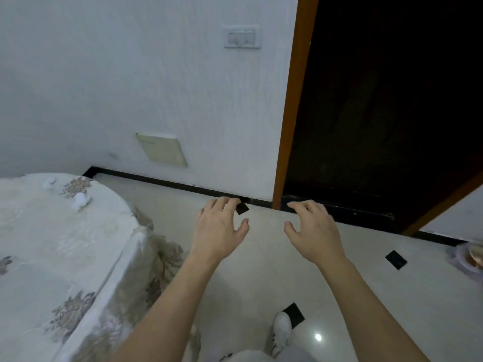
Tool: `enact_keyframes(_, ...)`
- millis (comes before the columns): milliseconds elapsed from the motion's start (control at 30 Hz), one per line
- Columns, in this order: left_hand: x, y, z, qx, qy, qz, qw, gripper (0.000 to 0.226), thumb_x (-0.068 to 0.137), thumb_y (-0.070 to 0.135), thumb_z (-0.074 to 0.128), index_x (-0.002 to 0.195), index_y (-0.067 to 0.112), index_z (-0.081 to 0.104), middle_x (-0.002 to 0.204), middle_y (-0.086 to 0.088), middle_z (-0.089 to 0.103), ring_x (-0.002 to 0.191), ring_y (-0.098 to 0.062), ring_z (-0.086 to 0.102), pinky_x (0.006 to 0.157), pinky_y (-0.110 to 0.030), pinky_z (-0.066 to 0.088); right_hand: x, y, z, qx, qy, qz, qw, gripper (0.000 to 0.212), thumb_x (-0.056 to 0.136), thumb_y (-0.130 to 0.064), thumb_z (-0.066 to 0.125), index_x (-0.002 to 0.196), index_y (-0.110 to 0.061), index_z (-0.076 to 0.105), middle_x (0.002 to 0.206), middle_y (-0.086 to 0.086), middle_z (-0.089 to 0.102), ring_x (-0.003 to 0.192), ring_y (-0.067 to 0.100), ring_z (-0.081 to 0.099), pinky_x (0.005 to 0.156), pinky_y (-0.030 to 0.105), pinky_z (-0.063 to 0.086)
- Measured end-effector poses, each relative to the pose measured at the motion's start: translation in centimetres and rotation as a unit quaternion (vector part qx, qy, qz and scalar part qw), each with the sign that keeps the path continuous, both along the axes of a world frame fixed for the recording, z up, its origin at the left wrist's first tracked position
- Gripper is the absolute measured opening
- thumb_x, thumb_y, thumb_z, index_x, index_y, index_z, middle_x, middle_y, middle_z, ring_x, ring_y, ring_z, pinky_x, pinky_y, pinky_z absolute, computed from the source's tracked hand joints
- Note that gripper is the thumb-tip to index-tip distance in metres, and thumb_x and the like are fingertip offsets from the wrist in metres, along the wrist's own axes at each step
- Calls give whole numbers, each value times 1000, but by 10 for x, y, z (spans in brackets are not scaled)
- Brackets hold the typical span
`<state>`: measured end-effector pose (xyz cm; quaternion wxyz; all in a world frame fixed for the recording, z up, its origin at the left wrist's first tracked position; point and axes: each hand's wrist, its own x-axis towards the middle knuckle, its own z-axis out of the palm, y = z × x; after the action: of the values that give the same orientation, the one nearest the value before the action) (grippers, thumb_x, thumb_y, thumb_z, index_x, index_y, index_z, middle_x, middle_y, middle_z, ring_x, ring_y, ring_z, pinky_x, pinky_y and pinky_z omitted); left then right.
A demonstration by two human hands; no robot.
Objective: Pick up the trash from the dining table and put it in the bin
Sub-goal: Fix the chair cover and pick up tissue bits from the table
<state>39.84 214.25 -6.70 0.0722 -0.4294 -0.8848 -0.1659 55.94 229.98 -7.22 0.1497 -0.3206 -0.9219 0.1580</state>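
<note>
The dining table (39, 257), round and draped in a white flowered cloth, fills the left side. Two crumpled white paper balls lie near its far edge: one (81, 199) closer to me, a smaller one (48, 183) behind it. My left hand (220, 228) and my right hand (312, 228) hover side by side over the floor to the right of the table, palms down, fingers spread, holding nothing. At the far right edge a round bin (467, 259) with something pale inside is partly cut off.
A white wall with a black skirting board (167, 182) stands ahead. An open dark doorway (379, 113) with an orange-brown frame lies to the right. The floor is pale tile with small black squares. My white shoe (281, 331) shows below.
</note>
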Motion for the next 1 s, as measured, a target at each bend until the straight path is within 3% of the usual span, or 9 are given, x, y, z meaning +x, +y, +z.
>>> enact_keyframes(267, -70, 48, 7, -22, -2, 108, 994, 52, 82, 51, 47, 121, 19, 61, 116, 0, 66, 104, -27, 60, 80, -39, 49, -98, 95, 8, -2, 0, 98, 995, 39, 90, -34, 59, 126, -19, 59, 115, 0, 59, 109, 21, 52, 84, 37, 48)
enact_keyframes(467, -114, 41, 3, -34, -13, 194, 980, 47, 84, 47, 57, 123, 21, 61, 120, 1, 65, 110, -24, 58, 86, -39, 48, -180, 93, -3, -24, -6, 192, 981, 40, 88, -34, 58, 125, -19, 60, 114, 0, 60, 107, 22, 53, 85, 40, 49)
enact_keyframes(600, -154, 25, -10, -27, -21, 245, 969, 50, 82, 52, 48, 121, 22, 61, 118, 2, 66, 108, -24, 59, 84, -39, 49, -242, 86, -13, -31, -9, 247, 969, 40, 87, -35, 57, 124, -20, 61, 111, 0, 60, 104, 22, 54, 83, 40, 50)
enact_keyframes(1000, -363, -12, -41, 20, -48, 385, 922, 52, 81, 52, 46, 119, 21, 63, 114, -1, 67, 103, -27, 60, 81, -39, 50, -507, 68, -15, 30, -33, 385, 922, 40, 84, -33, 59, 120, -17, 64, 109, 4, 64, 101, 25, 58, 79, 40, 52)
